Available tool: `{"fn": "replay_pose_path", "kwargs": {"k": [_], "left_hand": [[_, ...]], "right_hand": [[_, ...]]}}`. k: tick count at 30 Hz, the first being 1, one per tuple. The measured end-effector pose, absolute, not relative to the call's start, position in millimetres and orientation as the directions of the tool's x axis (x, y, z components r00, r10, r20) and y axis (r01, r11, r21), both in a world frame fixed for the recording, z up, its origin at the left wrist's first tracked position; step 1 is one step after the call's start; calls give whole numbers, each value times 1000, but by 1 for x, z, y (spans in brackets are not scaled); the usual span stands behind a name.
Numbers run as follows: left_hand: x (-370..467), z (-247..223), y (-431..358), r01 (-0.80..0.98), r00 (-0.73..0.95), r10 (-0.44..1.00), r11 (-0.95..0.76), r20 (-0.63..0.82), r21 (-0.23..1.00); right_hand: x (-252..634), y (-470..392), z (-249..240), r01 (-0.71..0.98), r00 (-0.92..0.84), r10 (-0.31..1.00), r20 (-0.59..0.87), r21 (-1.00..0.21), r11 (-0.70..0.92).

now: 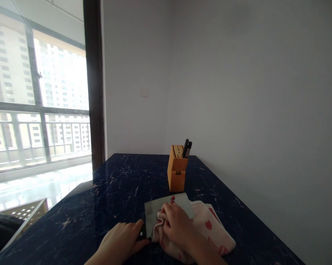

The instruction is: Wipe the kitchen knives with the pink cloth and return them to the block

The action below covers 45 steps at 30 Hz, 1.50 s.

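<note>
A wide-bladed cleaver (152, 208) lies low over the front of the table, its blade pointing away to the right. My left hand (121, 237) is wrapped around its black handle (142, 233). With bent fingers, my right hand (177, 224) grips a bunched part of a white cloth with red hearts (207, 221) against the blade. The rest of the cloth spreads to the right, under and beside my right forearm. Small red spots show on the blade near its far edge; I cannot tell if they are a reflection.
Just beyond the blade stands a wooden knife block (177, 175) with two black-handled tools (186, 149) in its slots. The dark blue marbled table (121, 184) runs back to a grey wall on the right. At lower left is a chair (30, 213); a large window fills the left side.
</note>
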State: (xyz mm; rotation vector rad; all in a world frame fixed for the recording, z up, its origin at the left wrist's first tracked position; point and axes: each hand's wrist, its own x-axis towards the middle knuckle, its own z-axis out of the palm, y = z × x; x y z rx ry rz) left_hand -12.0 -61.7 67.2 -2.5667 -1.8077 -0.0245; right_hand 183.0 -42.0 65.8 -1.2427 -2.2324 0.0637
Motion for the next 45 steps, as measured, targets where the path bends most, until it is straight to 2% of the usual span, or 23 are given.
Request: {"fn": "replay_pose_path", "kwargs": {"k": [2,4,10,12,15,19,21,25,28,30,32,35,37,39,42,45], "left_hand": [[-12,68,-62,935,354,935,-354,13,-1],[-13,68,-62,932,364,931,-364,10,-6],[-14,66,-62,937,350,936,-350,34,0],[-14,66,-61,939,343,939,-343,34,9],[-14,64,-60,941,337,941,-337,21,15],[-15,62,-59,940,342,939,-342,22,8],[-15,62,-59,938,345,938,-346,30,13],[-14,63,-61,935,351,936,-352,41,29],[-14,64,-62,938,346,938,-346,36,18],[-15,63,-61,939,343,939,-343,37,12],[-16,63,-60,938,346,937,-347,33,7],[-18,62,-57,929,369,929,-369,24,-2],[-18,62,-57,926,377,926,-377,24,-4],[-17,62,-57,928,372,928,-373,27,-1],[-16,64,-59,927,374,927,-374,26,-1],[-15,64,-59,923,385,922,-385,29,-1]], "right_hand": [[174,-53,68,702,-531,723,443,-248,668],[170,-57,69,691,-579,698,422,-201,694],[192,-34,66,894,-352,832,429,-108,435],[194,-33,65,912,-337,842,420,-78,404],[186,-44,67,840,-484,802,349,-70,537],[176,-57,73,694,-674,698,242,-117,710],[180,-52,74,729,-634,734,245,-129,673],[204,-29,72,901,-321,892,317,-187,391],[215,-19,70,939,-183,924,337,-219,266],[211,-20,68,928,-185,917,353,-245,282],[201,-28,67,868,-287,877,385,-283,408],[185,-38,67,703,-513,745,426,-290,650],[182,-39,68,669,-558,705,438,-266,694],[187,-32,69,738,-460,749,477,-263,621],[201,-19,68,870,-222,828,515,-278,407],[204,-16,66,879,-196,844,499,-293,377]]}}
